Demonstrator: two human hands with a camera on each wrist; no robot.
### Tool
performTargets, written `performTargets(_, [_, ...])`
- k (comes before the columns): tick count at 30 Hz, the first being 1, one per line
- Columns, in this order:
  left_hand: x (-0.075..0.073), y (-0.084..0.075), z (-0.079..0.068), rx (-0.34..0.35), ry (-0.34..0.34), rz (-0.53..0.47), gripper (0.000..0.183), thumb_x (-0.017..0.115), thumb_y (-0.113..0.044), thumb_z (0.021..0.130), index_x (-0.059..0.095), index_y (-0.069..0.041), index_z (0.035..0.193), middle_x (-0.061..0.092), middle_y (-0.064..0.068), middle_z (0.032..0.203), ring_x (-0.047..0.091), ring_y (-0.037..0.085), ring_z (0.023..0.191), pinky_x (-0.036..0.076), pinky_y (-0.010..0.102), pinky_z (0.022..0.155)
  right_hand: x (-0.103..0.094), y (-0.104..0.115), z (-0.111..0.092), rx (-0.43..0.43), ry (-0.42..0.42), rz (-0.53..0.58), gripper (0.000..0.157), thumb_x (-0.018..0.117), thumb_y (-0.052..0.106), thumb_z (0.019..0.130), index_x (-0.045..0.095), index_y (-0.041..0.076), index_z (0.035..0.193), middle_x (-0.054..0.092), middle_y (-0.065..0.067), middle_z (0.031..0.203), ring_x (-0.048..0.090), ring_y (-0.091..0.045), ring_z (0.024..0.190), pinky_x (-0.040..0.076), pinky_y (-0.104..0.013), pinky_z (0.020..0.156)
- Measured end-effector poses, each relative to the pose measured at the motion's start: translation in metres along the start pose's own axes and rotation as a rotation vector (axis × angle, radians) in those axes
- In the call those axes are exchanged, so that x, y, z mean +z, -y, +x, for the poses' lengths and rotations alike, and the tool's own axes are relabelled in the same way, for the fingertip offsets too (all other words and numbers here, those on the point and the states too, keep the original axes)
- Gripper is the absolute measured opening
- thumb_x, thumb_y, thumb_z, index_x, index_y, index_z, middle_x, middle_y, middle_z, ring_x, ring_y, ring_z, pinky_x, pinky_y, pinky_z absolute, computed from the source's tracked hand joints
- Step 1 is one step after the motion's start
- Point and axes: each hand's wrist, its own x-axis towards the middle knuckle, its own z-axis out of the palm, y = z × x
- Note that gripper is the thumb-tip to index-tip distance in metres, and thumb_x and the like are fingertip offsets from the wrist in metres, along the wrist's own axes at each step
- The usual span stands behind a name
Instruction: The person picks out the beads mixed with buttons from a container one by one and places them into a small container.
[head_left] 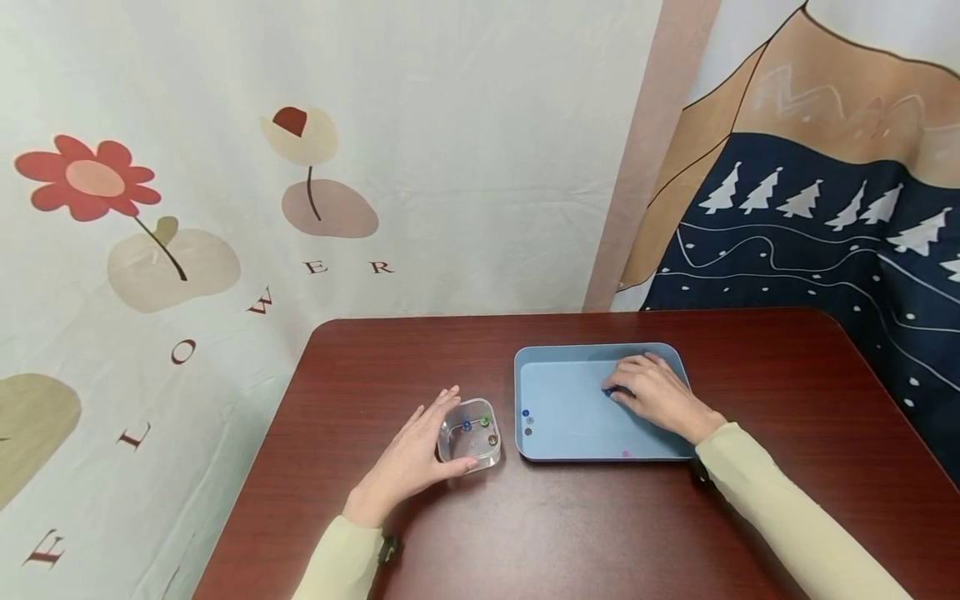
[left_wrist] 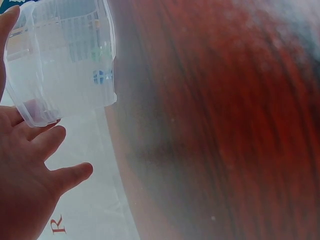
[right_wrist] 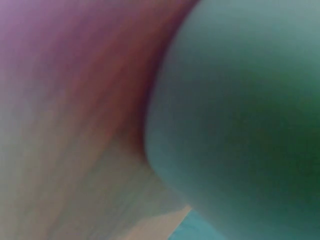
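Observation:
A small clear plastic box (head_left: 470,458) stands left of a light blue tray (head_left: 570,450), with a blue marble (head_left: 467,426), a green one and a brownish one inside. My left hand (head_left: 408,458) holds the box between thumb and fingers. In the left wrist view, the same box (left_wrist: 60,75) shows frosted sides, while some fingers of the left hand (left_wrist: 30,155) spread away from it. Over the tray, my right hand (head_left: 652,392) pinches a dark blue marble (head_left: 609,390), mostly hidden by the fingertips. The right wrist view is a blur of sleeve and table.
At the tray's left side lie several marbles (head_left: 528,432), blue, pale and dark. A pink spot (head_left: 626,454) shows at its front wall. Both tray and box are on a dark red-brown wooden table (head_left: 420,350). Behind hangs a printed curtain (head_left: 480,167).

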Motion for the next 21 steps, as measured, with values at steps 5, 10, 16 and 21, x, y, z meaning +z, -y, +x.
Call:
performTargets(5, [0.0,0.0,0.0,0.004,-0.003,-0.002,0.099,0.084,-0.055,0.08,0.044,-0.002,0.154,0.037,0.008,0.165,0.03,0.026,0.154,0.026,0.058,0.121,-0.007,0.002,-0.006,-0.005,-0.048,0.01,0.021,0.081,0.012,0.09,0.079,0.013,0.11,0.075,-0.004,0.112,0.061,-0.034,0.121,0.039,-0.063,0.108])
performTargets(10, [-0.001,-0.001,-0.001,0.004,-0.008,-0.004,0.1,0.085,-0.054,0.079,0.044,-0.002,0.154,0.038,0.009,0.165,0.031,0.028,0.153,0.026,0.059,0.121,-0.02,0.007,-0.01,-0.023,-0.117,0.024,0.021,0.083,0.01,0.088,0.079,0.012,0.109,0.074,-0.006,0.112,0.06,-0.034,0.122,0.039,-0.062,0.108])
performTargets(16, [-0.002,-0.002,-0.001,0.009,-0.01,0.0,0.099,0.084,-0.056,0.08,0.045,-0.001,0.153,0.038,0.009,0.165,0.032,0.03,0.153,0.028,0.06,0.12,-0.032,0.016,-0.013,-0.045,-0.198,0.045,0.024,0.085,0.007,0.085,0.079,0.012,0.107,0.073,-0.005,0.115,0.059,-0.032,0.122,0.039,-0.062,0.107])
performTargets(21, [-0.001,-0.001,0.0,0.024,-0.024,0.002,0.099,0.084,-0.056,0.08,0.045,-0.001,0.153,0.039,0.01,0.164,0.034,0.032,0.152,0.029,0.061,0.119,-0.035,0.029,-0.017,-0.055,-0.235,0.081,0.026,0.085,0.006,0.084,0.078,0.012,0.109,0.072,-0.008,0.125,0.055,-0.036,0.131,0.035,-0.068,0.109])
